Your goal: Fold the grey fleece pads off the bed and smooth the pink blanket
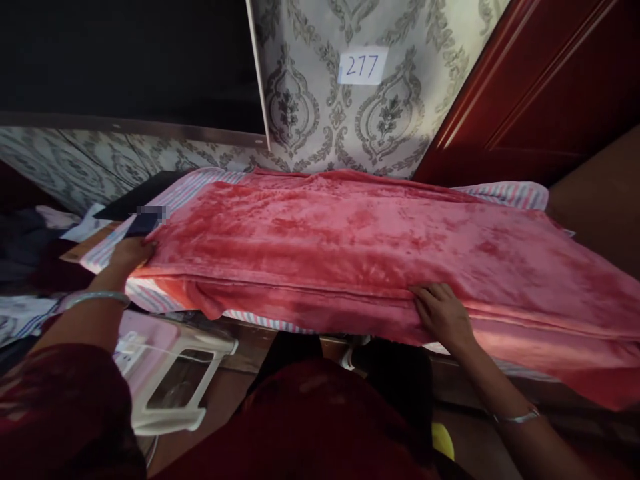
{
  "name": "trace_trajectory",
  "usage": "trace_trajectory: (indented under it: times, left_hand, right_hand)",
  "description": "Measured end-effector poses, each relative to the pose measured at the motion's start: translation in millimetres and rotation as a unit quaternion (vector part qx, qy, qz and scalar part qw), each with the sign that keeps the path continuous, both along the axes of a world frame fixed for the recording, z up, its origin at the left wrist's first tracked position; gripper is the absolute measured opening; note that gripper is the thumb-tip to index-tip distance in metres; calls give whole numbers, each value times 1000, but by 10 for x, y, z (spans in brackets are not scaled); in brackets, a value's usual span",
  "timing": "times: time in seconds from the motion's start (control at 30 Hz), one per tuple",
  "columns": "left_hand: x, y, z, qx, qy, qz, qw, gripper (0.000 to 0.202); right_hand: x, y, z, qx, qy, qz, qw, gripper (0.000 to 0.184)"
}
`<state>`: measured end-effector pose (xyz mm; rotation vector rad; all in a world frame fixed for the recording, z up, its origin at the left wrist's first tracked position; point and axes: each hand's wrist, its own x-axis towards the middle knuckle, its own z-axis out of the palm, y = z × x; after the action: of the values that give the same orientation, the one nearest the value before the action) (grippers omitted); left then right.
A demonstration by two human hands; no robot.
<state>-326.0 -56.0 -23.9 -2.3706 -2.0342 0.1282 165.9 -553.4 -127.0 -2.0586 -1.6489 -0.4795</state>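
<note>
A red plush blanket (325,233), folded lengthwise, lies over a striped cloth (183,193) on a long raised surface. My left hand (131,255) is at the blanket's left end, fingers closed on its front corner. Just beyond those fingers sits a small dark rectangular object (143,222), partly blurred out. Farther right, my right hand (443,312) grips the blanket's front folded edge, with fingertips on top and the thumb hidden. Loose layers of the blanket hang over the front side below both hands.
Behind stand a dark screen (130,60), a patterned wall with a paper label (363,65) and a red wooden panel (540,87). A black flat object (135,193) lies at the far left. Below left is a pink and white stool (175,380) with a power strip (127,350).
</note>
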Motion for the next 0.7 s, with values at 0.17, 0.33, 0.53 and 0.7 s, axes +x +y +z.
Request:
trace_trajectory:
  times: [0.17,0.33,0.53,0.7]
  left_hand:
    - [90,-187,104,12,17,22,1000,53]
    - [554,-338,148,156,-35,-131,978,52]
    - [1745,-182,105,66,-162,-331,927,41]
    - [2230,270,184,39,-158,-295,941,43]
  right_hand:
    - [-2,58,129,-2,29,26,999,30]
    - [-187,455,245,8,44,57,997,34]
    - [-299,1055,374,18,82,123,989,33]
    - [325,1248,481,38,113,76,990,30]
